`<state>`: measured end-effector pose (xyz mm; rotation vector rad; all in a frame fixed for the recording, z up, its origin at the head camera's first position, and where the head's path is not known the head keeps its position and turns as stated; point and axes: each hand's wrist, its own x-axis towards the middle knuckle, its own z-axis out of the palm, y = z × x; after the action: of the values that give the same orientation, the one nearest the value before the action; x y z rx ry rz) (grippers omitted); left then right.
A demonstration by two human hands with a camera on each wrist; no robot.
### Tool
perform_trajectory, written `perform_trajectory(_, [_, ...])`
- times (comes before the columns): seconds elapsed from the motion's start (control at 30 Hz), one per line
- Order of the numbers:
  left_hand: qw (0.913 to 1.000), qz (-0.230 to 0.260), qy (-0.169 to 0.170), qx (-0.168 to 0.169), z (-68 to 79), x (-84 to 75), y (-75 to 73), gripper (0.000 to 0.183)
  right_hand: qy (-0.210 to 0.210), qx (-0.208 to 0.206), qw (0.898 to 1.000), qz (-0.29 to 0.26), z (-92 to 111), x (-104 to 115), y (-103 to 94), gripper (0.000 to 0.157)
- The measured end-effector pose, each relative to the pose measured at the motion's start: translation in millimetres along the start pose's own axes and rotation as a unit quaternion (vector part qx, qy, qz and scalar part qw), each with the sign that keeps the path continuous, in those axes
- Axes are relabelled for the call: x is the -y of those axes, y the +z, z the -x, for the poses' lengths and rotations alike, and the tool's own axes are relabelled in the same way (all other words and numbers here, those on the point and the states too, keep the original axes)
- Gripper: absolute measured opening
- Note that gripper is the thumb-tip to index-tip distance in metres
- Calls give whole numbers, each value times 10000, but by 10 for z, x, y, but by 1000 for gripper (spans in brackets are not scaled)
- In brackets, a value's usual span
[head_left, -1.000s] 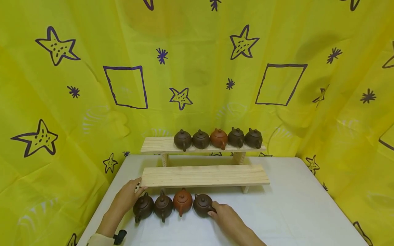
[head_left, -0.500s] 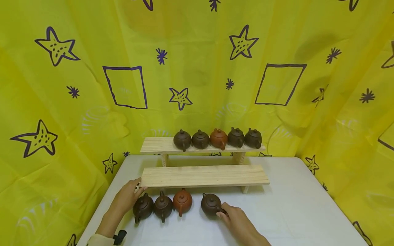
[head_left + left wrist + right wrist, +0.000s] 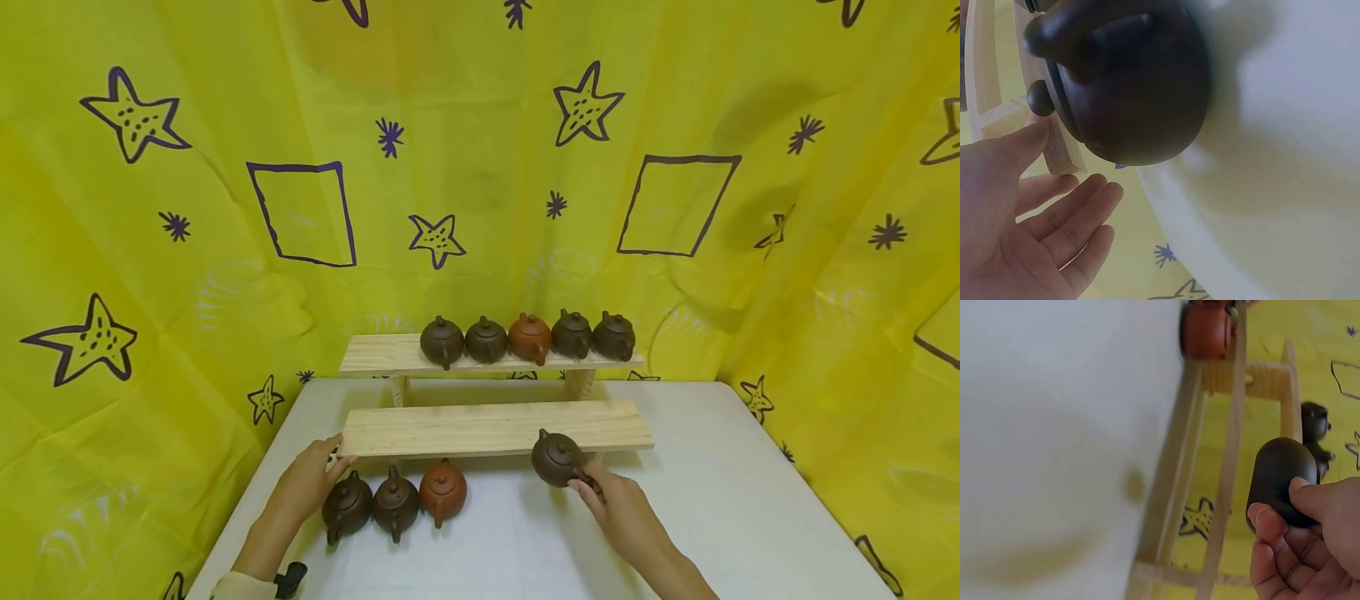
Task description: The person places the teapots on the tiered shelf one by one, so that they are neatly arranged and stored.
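Note:
By its handle, my right hand (image 3: 626,512) grips a dark brown teapot (image 3: 557,458), raised off the table and overlapping the lower shelf's front edge toward its right end. In the right wrist view the teapot (image 3: 1282,475) shows rounded and dark, thumb and fingers pinching its handle. At the left end of the lower wooden shelf (image 3: 480,429), my left hand (image 3: 303,479) holds the shelf's corner between thumb and fingers. Beside it stand two dark teapots (image 3: 348,505) and a reddish-brown teapot (image 3: 443,492) in a row; one dark teapot (image 3: 1141,81) looms large in the left wrist view.
The upper wooden shelf (image 3: 378,354) carries several teapots (image 3: 486,340), one reddish among dark ones. Both shelves stand on wooden legs on a white table (image 3: 750,500). A yellow patterned curtain (image 3: 480,150) hangs behind and at the sides.
The right hand has moved the dark teapot out of the front row, rightward, then up toward the lower shelf. The left hand has stayed at the shelf's end.

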<state>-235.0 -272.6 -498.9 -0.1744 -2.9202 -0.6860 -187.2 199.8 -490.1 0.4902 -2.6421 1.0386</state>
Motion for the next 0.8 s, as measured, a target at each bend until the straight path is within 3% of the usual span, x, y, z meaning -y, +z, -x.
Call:
perform_trajectory(0.37, [10000, 4, 1, 21, 4, 10, 1, 58, 275, -837, 9905, 1054, -248, -311, -419, 23])
perform_trajectory(0.8, [10000, -49, 13, 0, 6, 14, -4, 57, 893, -634, 9863, 1235, -405, -501, -515, 22])
